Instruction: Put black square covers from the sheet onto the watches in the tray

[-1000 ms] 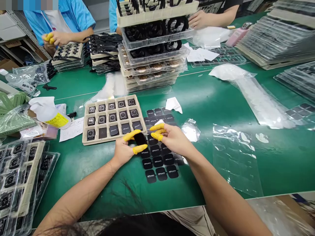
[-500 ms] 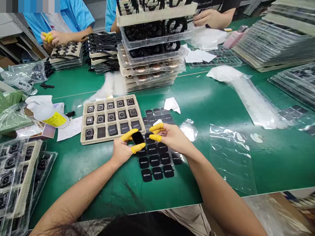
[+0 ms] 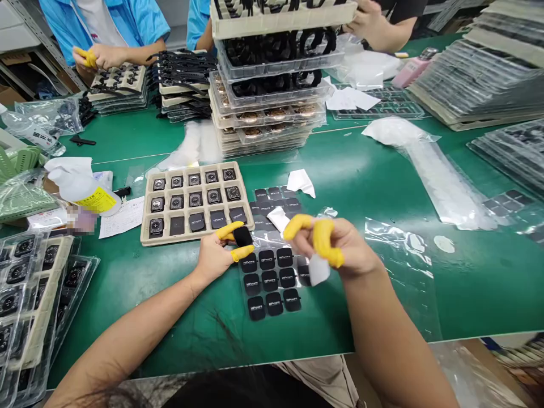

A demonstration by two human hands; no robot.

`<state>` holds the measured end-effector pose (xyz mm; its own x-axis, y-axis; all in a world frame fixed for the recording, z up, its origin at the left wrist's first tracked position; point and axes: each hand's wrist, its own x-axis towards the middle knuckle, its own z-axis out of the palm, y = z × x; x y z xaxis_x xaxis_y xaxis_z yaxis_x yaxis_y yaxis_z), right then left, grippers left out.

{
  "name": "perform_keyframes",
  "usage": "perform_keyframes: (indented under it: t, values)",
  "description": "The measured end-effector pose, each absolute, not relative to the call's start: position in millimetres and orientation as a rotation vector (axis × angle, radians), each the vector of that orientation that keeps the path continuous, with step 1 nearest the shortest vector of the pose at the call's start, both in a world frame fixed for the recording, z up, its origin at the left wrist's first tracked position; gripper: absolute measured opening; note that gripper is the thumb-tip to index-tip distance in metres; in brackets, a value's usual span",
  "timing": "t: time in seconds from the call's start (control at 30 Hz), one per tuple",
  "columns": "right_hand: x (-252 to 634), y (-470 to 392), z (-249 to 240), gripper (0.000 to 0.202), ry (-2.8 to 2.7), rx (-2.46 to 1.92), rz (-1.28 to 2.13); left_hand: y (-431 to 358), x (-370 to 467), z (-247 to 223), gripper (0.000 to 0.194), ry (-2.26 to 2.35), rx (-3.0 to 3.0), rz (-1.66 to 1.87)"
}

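One black square-faced watch body is gripped between yellow-covered finger and thumb of the left hand, with a beige compartment tray at its ten o'clock and labelled black squares at its five, on the green tabletop. One right hand is at its three o'clock, fingers curled, a whitish piece at their tips; whether it is gripped, I cannot tell.

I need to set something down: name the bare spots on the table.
The table is bare between the upper white scrap and the long white bag, and between the left forearm and black squares. Crowded: around the yellow-labelled bottle.
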<state>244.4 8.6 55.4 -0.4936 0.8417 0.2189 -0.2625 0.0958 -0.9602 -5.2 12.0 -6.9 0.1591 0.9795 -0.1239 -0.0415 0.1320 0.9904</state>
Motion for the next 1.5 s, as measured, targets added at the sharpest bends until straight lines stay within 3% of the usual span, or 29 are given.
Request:
perform_keyframes:
  t: [0.17,0.37,0.5,0.73,0.97,1.5]
  values:
    - [218,3,56,0.012,-1.895,-0.784,1.824,11,-6,-10,0.069,1.085,1.185,0.984]
    - [215,9,53,0.011,-1.926,-0.764,1.897,8,-8,-18,0.071,1.068,1.247,0.974]
    - [219,10,56,0.013,-2.019,-0.808,1.768,8,-9,-16,0.068,1.057,1.265,0.982]
    - [233,18,50,0.026,-1.422,-1.127,1.318,10,-8,-11,0.067,1.112,1.272,0.957]
    - [200,7,46,0.039,-1.185,-1.317,1.529,8,-6,-7,0.058,1.096,1.493,0.915]
    - [176,3,28,0.032,-1.040,-1.437,1.504,6,-5,2,0.059,1.244,1.620,0.753]
